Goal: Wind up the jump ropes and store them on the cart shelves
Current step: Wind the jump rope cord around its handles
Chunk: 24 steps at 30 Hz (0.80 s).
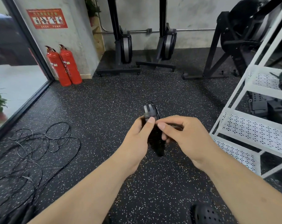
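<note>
Bare forearms lead to the left hand [137, 139] and right hand [187, 136]. At five o'clock, a black clog [205, 215] with round vent holes covers one foot.

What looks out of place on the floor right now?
Loose black jump ropes lie tangled on the floor at left, unwound. The left hand and right hand hold a wound jump rope.

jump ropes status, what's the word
Left hand and right hand grip wound rope. Loose ropes tangled on floor, left. Cart at right, way clear.
</note>
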Tool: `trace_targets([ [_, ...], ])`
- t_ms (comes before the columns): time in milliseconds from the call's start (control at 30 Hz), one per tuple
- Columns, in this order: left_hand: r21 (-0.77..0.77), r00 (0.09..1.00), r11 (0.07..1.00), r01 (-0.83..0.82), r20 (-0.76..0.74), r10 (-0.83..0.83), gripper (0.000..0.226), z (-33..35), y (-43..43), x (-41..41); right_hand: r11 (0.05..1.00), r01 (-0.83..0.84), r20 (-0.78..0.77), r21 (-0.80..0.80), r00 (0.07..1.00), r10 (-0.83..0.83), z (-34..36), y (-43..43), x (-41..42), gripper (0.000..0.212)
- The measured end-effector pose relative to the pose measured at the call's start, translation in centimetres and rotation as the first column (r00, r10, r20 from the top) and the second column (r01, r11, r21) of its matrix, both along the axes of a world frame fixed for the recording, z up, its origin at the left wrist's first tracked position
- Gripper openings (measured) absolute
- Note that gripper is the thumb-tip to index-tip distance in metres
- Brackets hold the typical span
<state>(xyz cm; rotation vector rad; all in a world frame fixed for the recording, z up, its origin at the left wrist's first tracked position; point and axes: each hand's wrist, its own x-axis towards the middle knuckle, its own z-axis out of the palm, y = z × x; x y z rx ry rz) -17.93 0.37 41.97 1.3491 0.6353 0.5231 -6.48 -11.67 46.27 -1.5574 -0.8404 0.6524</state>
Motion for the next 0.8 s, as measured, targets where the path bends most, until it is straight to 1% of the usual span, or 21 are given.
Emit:
trace_targets([
  [100, 0.007, 1.000, 1.000, -0.008, 0.023, 0.008, 0.028, 0.1, -0.6, 0.2, 0.994, 0.092, -0.225, 0.056, 0.971, -0.077, -0.2, 0.3, -0.9, 0.008],
  [200, -0.025, 0.998, 1.000, 0.000, 0.058, 0.002, 0.030, 0.1, -1.1, 0.5, 0.967, 0.219, -0.482, 0.130, 0.866, -0.132, -0.2, 0.7, -1.1, 0.011],
  [267, 0.018, 0.998, 1.000, 0.004, 0.065, -0.005, 0.031, 0.1, -1.2, 0.6, 0.947, 0.282, -0.582, 0.152, 0.800, -0.145, -0.2, 0.9, -1.2, 0.015],
  [333, 0.104, 0.998, 0.994, 0.014, 0.066, -0.021, 0.031, 0.0, -1.2, 0.6, 0.924, 0.349, -0.618, 0.154, 0.764, -0.185, -0.3, 1.1, -1.7, 0.022],
  [467, 0.283, 0.997, 0.959, 0.026, 0.067, -0.047, 0.032, 0.0, -1.4, 0.6, 0.823, 0.550, -0.604, 0.139, 0.706, -0.370, -0.7, 1.6, -2.5, 0.033],
  [533, 0.347, 0.997, 0.938, 0.016, 0.071, -0.043, 0.038, 0.0, -1.7, 0.7, 0.775, 0.616, -0.569, 0.141, 0.691, -0.446, -1.0, 1.9, -2.7, 0.038],
  [567, 0.359, 0.996, 0.933, 0.012, 0.077, -0.043, 0.042, 0.0, -1.8, 0.8, 0.760, 0.633, -0.551, 0.146, 0.690, -0.469, -1.0, 2.0, -2.9, 0.037],
  [633, 0.370, 0.996, 0.929, 0.003, 0.084, -0.037, 0.047, -0.2, -1.7, 0.9, 0.758, 0.635, -0.501, 0.148, 0.709, -0.496, -1.1, 2.1, -3.1, 0.027],
  [667, 0.369, 0.995, 0.930, 0.003, 0.090, -0.039, 0.047, -0.2, -1.7, 0.9, 0.773, 0.618, -0.447, 0.143, 0.737, -0.507, -1.1, 2.1, -3.1, 0.019],
  [733, 0.385, 0.995, 0.923, -0.002, 0.095, -0.037, 0.045, -0.2, -1.6, 0.8, 0.821, 0.558, -0.268, 0.118, 0.814, -0.515, -1.2, 2.1, -2.8, 0.008],
  [800, 0.438, 0.997, 0.899, -0.019, 0.075, -0.015, 0.049, 0.1, -1.4, 0.5, 0.868, 0.493, -0.071, 0.056, 0.869, -0.489, -1.3, 2.1, -2.4, 0.010],
])
